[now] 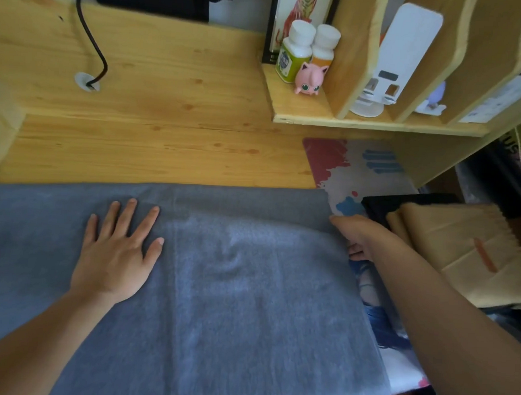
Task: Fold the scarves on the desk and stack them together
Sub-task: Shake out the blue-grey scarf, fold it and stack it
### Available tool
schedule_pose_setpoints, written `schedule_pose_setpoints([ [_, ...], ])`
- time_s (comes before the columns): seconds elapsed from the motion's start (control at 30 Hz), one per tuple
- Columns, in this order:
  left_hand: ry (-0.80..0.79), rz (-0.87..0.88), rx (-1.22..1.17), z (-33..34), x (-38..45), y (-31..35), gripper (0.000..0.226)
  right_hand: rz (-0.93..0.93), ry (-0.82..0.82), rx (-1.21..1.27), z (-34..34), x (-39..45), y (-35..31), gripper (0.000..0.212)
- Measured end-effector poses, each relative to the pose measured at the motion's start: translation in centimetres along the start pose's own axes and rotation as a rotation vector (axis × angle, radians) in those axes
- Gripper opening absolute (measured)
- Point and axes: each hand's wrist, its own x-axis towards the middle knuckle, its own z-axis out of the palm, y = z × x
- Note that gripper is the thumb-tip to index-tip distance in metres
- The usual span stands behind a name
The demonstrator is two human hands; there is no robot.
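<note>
Head view, left hand flat on grey scarf, right hand pinching its right edge.

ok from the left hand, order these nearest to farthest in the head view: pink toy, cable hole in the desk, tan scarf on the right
Measured from the left hand, flat on the grey scarf:
1. Cable hole, up and slightly left on the desk.
2. Pink toy, up and right on the shelf.
3. Tan scarf, far right beyond the right hand.

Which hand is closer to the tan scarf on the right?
Right. The right hand grips the grey scarf's edge beside the tan scarf; the left hand lies flat far across.
</note>
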Motion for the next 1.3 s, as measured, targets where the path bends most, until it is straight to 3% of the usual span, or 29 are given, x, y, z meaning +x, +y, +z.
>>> schedule_pose_setpoints([
  [0.07, -0.003, -0.004, -0.001, 0.0, 0.0, -0.1, 0.071, -0.094, -0.007, 0.032, -0.1, 0.5, 0.2, 0.054],
  [0.2, -0.010, -0.009, 0.007, 0.0, -0.1, -0.1, 0.071, -0.313, 0.050, 0.416, -0.4, 1.1, 0.7, 0.006],
  [0.27, -0.011, -0.007, 0.007, 0.0, 0.0, 0.0, 0.071, -0.355, -0.047, 0.716, -0.6, 1.0, 0.9, 0.019],
  [0.33, -0.014, -0.007, 0.004, 0.0, 0.0, 0.0, 0.071, -0.334, -0.142, 0.874, -0.5, 1.4, 1.3, 0.009],
  [0.37, -0.015, -0.007, 0.004, 0.0, 0.0, 0.0, 0.071, -0.304, -0.155, 0.854, -0.3, 1.3, 1.3, 0.007],
  [0.43, -0.019, -0.009, 0.003, 0.0, 0.0, 0.0, 0.071, -0.213, -0.103, 0.731, 0.0, 0.8, 0.9, 0.023],
  [0.57, -0.022, -0.005, 0.011, 0.1, 0.0, 0.0, 0.070, -0.121, -0.076, 0.546, -0.1, 1.2, -1.3, 0.025],
  [0.67, -0.019, -0.002, -0.014, 0.0, 0.0, -0.1, 0.070, -0.084, -0.111, 0.497, -0.3, 2.1, -2.5, 0.051],
  [0.87, -0.010, 0.005, -0.001, 0.2, 0.0, -0.1, 0.069, -0.033, -0.103, 0.465, -0.3, 2.6, -4.0, 0.033],
  [1.03, -0.006, -0.007, -0.003, 0.2, 0.0, -0.1, 0.070, 0.072, -0.208, 0.361, -1.5, 1.9, -2.9, 0.022],
  [1.3, -0.010, -0.016, -0.010, 0.1, 0.0, 0.0, 0.069, -0.158, -0.211, 0.427, -1.2, 3.3, -5.1, 0.032],
])
